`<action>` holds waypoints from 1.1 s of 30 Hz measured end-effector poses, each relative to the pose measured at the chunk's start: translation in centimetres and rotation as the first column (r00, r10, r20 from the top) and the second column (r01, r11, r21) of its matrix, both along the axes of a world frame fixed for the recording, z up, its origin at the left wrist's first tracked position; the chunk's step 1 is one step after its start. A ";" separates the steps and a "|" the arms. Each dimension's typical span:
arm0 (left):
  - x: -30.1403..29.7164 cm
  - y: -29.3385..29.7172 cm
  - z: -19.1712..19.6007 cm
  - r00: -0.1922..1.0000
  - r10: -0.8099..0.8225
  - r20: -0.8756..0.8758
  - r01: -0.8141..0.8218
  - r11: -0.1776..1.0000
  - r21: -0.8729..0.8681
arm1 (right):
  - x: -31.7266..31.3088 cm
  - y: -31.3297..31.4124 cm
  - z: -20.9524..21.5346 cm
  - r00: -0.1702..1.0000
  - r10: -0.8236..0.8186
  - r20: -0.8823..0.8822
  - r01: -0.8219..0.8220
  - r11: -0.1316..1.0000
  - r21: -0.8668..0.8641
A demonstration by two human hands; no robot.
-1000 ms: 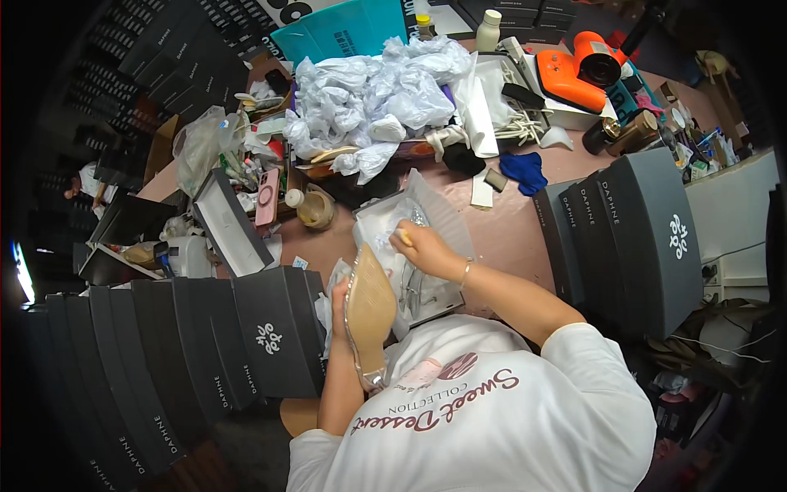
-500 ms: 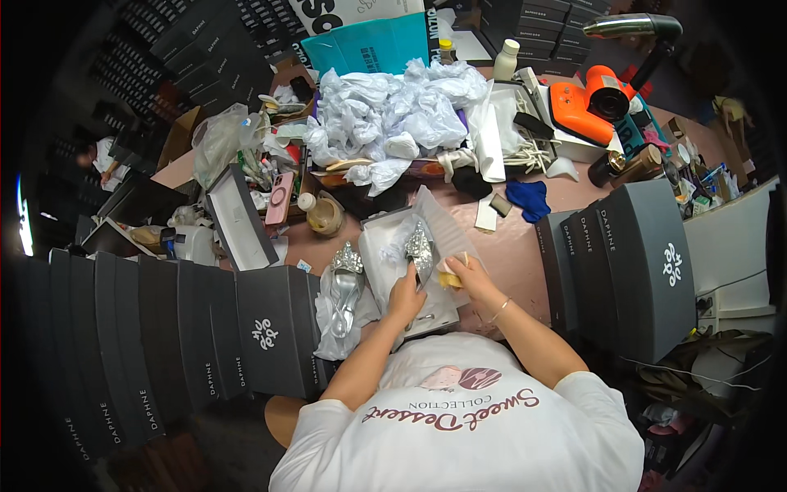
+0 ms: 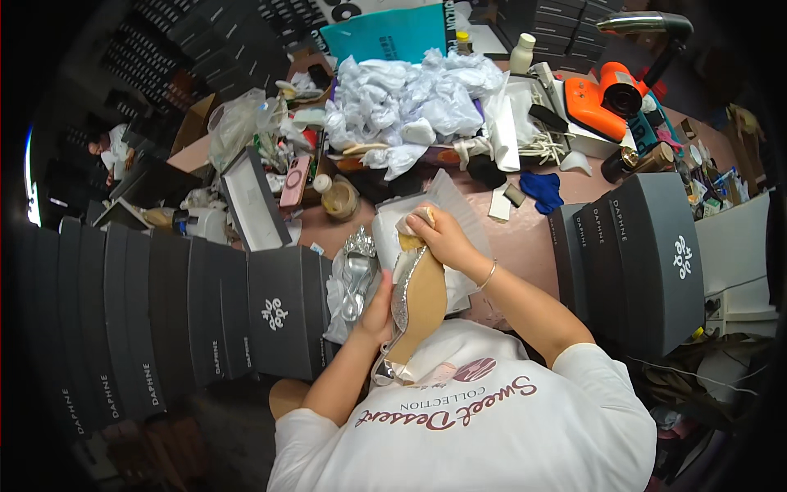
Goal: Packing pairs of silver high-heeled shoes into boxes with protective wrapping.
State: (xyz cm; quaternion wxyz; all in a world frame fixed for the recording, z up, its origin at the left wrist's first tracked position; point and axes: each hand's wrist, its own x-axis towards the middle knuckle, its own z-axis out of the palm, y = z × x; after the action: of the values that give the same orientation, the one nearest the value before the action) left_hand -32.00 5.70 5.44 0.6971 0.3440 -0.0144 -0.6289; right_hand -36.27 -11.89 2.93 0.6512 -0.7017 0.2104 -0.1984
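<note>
My left hand [image 3: 379, 312] grips a silver glittery shoe [image 3: 425, 302] along its side. The shoe is lifted close to my shirt, its tan sole turned up toward me. My right hand [image 3: 447, 238] pinches a folded white and yellow cloth or pad [image 3: 407, 232] against the shoe's toe end. Left of my left hand, the matching silver shoe [image 3: 356, 279] lies on white wrapping, with sparkling trim on its upper. Behind the held shoe is white tissue paper [image 3: 451, 199] in a box, mostly hidden by my hands and the shoe.
Dark grey shoe boxes stand in rows at the left [image 3: 287, 303] and right [image 3: 656, 262]. Across the table lie crumpled white paper [image 3: 402, 107], a bottle [image 3: 338, 199], a pink phone [image 3: 295, 182], a blue cloth [image 3: 541, 193] and an orange device [image 3: 597, 105]. Another person [image 3: 117, 152] is far left.
The shoe has come up out of the box toward me and been turned sole up. My right hand has moved left, bringing the cloth onto the toe end.
</note>
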 end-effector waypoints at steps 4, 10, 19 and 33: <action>0.8 -0.5 -0.9 0.980 -0.144 -0.139 0.129 0.986 -0.110 | 0.0 -0.6 3.2 0.998 -0.066 -0.002 0.062 0.946 -0.317; -1.5 -0.8 0.4 0.992 0.129 -0.010 -0.128 0.991 0.047 | -4.2 2.5 4.8 0.984 0.162 -0.071 -0.154 0.586 -0.796; -1.1 0.7 -1.2 0.994 0.106 -0.017 -0.105 0.993 0.050 | -7.0 5.6 4.9 0.906 0.413 -0.096 -0.329 0.542 -0.773; -1.3 0.9 -2.7 0.980 0.187 0.061 -0.194 0.971 0.138 | -3.2 4.7 4.8 0.932 0.351 -0.096 -0.251 0.429 -0.868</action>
State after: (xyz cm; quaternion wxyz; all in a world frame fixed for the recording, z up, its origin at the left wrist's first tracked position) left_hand -33.34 6.59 2.78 0.7273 0.4079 0.0470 -0.5500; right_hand -39.43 -7.16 7.73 0.2418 -0.9478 -0.0798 -0.1922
